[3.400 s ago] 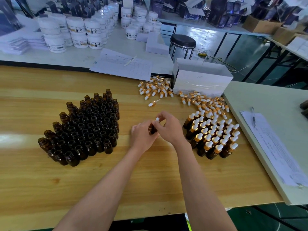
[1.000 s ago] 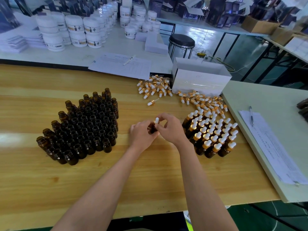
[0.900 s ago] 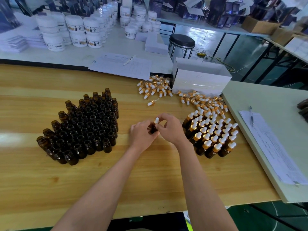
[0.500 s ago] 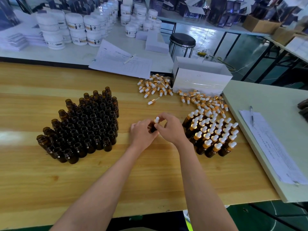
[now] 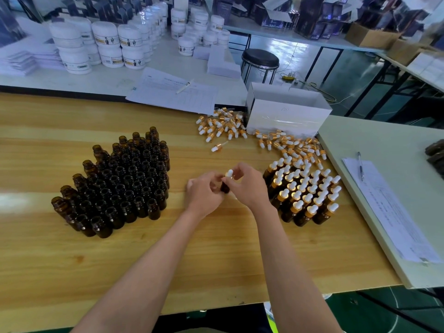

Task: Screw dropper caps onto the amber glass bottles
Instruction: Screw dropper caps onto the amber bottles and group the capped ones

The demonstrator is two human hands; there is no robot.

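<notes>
Two bare forearms reach over the wooden counter (image 5: 48, 260) and meet at its middle; the left grip (image 5: 204, 193) is curled round the dark body of a small bottle (image 5: 225, 187); the right grip (image 5: 247, 186) pinches the dropper cap (image 5: 229, 173) at the bottle's neck; the bottle stands with its long axis nearly upright, the white bulb pointing up and slightly away from the person; whether its base touches the counter is hidden. Left of the hands stands a tight block of open bottles (image 5: 125, 181), mouths up; just right of them stand the capped bottles (image 5: 305, 195), bulbs up. Farther back loose caps (image 5: 223, 127) lie scattered on their sides beside a white box (image 5: 288, 114); beyond, a paper sheet (image 5: 175, 94) carries a pen; white jars (image 5: 105, 44) and a stool (image 5: 260, 58) stand farthest.
</notes>
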